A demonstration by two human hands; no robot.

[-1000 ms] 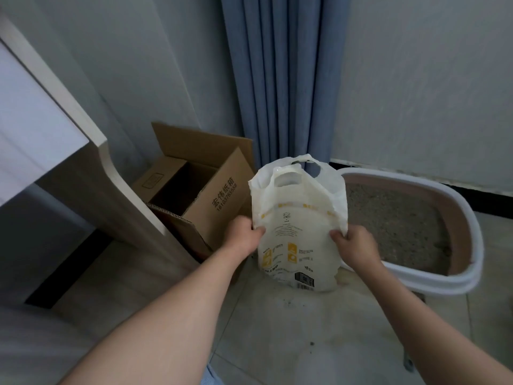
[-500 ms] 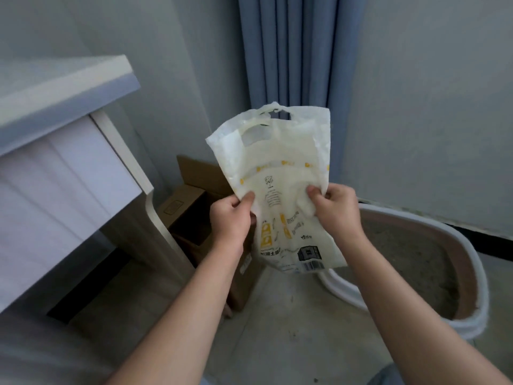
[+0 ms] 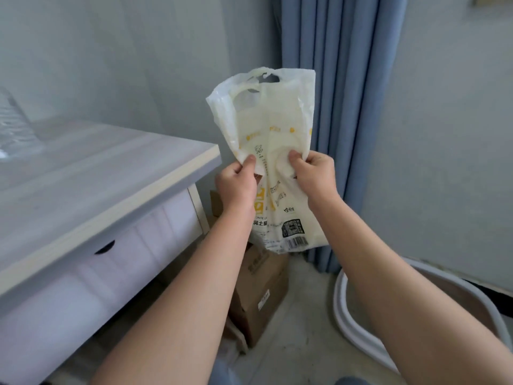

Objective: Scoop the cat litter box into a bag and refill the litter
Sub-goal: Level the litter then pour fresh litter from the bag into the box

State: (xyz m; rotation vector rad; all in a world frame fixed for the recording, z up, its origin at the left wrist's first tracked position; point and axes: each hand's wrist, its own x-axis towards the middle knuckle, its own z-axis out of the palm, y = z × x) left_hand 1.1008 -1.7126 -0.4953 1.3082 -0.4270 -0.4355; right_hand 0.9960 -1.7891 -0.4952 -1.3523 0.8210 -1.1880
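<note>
Litter box (image 3: 344, 309): cut off by right and bottom edges, interior largely behind the right forearm (image 3: 402, 287). Cardboard box (image 3: 261, 295): top hidden by bag (image 3: 274, 118) and left forearm (image 3: 200, 287). Bag's fine print illegible. Clear object (image 3: 14, 126), left edge: blurred, cropped.

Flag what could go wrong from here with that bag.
1. The left hand and right hand only pinch the litter bag by its thin film mid-height; it could slip or tear.
2. The bag hangs above the cardboard box, left of the litter box, so pouring now would likely miss it.
</note>
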